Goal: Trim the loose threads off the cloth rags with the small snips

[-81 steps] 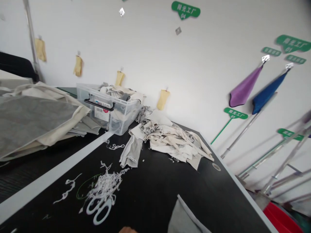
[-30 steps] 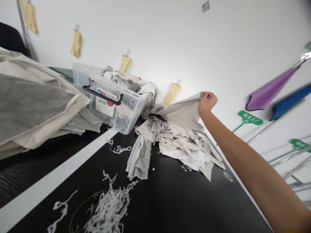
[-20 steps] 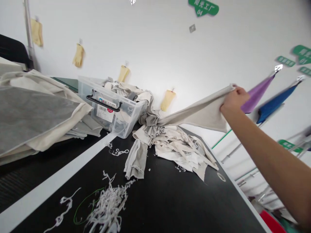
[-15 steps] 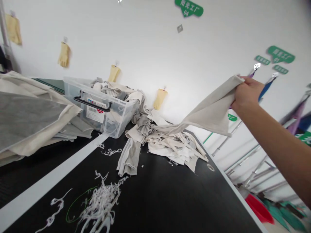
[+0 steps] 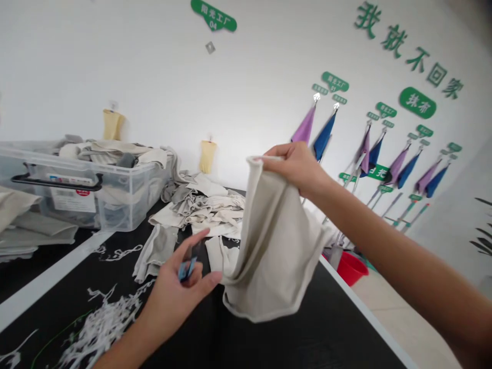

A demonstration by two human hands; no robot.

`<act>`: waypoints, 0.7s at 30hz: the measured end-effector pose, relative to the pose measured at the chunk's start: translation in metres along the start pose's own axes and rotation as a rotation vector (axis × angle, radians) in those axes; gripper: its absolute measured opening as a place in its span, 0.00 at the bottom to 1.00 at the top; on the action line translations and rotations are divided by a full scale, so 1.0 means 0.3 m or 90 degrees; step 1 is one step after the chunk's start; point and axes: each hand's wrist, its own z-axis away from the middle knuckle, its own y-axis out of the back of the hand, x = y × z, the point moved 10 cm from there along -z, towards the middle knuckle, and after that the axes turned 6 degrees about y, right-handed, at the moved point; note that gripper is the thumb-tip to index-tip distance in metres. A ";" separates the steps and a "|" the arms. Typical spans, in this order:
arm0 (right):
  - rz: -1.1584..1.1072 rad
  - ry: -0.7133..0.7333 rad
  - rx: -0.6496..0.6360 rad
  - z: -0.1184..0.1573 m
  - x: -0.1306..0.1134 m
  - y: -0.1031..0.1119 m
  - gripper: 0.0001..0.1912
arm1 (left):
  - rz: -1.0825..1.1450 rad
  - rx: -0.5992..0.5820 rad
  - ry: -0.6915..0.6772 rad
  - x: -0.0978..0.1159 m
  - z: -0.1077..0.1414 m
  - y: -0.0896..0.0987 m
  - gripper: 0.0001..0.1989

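My right hand [image 5: 295, 164] pinches the top edge of a beige-grey cloth [image 5: 277, 246], which hangs down in folds above the black table. Its hem has a pale raised edge. To the left of the cloth is my left hand [image 5: 180, 287], with thumb and forefinger spread toward the cloth's lower left side. Its other fingers curl around a small blue tool [image 5: 186, 270] with a dark tip, too blurred to name. Behind both hands lies a heap of cloth pieces [image 5: 207, 202]. A folded grey cloth [image 5: 156, 251] rests just beyond my left hand.
A clear plastic box [image 5: 115, 200] full of cloths stands at the left, with stacked cloths [image 5: 34, 230] in front. White thread scraps [image 5: 103, 323] litter the black table [image 5: 238, 348]. Past its right edge, a red basin [image 5: 349, 269] sits on the floor. Purple and blue cloths hang on the wall.
My right hand has drawn the cloth off the heap and brought it left, nearer to me. My left hand has come into view with the blue tool. The view has turned right.
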 end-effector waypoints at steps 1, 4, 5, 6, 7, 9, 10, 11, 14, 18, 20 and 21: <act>-0.006 -0.016 -0.024 0.046 0.002 -0.035 0.20 | 0.043 -0.018 -0.016 0.058 -0.027 -0.036 0.45; -0.015 -0.025 -0.070 0.151 -0.041 -0.074 0.19 | 0.069 -0.053 -0.034 0.163 -0.071 -0.145 0.53; -0.010 -0.021 -0.078 0.175 -0.064 -0.066 0.18 | 0.049 -0.048 -0.044 0.179 -0.074 -0.169 0.45; -0.003 -0.018 -0.081 0.197 -0.087 -0.049 0.17 | 0.025 -0.038 -0.056 0.188 -0.072 -0.182 0.32; 0.006 -0.016 -0.081 0.216 -0.107 -0.027 0.16 | 0.004 -0.024 -0.070 0.193 -0.068 -0.186 0.19; 0.023 -0.008 -0.067 0.247 -0.138 0.033 0.16 | -0.016 0.000 -0.094 0.196 -0.055 -0.169 0.20; 0.032 0.000 -0.054 0.261 -0.148 0.066 0.16 | -0.017 0.002 -0.099 0.195 -0.051 -0.156 0.23; 0.044 0.009 -0.040 0.275 -0.153 0.099 0.16 | -0.015 0.003 -0.102 0.197 -0.049 -0.141 0.24; 0.085 0.029 0.013 0.308 -0.152 0.192 0.17 | 0.015 0.048 -0.136 0.252 -0.051 -0.082 0.22; 0.111 0.050 0.115 0.316 -0.170 0.310 0.19 | 0.098 0.152 -0.239 0.462 -0.051 -0.017 0.23; 0.103 0.077 0.187 0.305 -0.214 0.374 0.19 | 0.114 0.209 -0.307 0.615 -0.052 0.015 0.23; 0.097 0.089 0.225 0.298 -0.241 0.406 0.18 | 0.107 0.234 -0.330 0.692 -0.060 0.033 0.24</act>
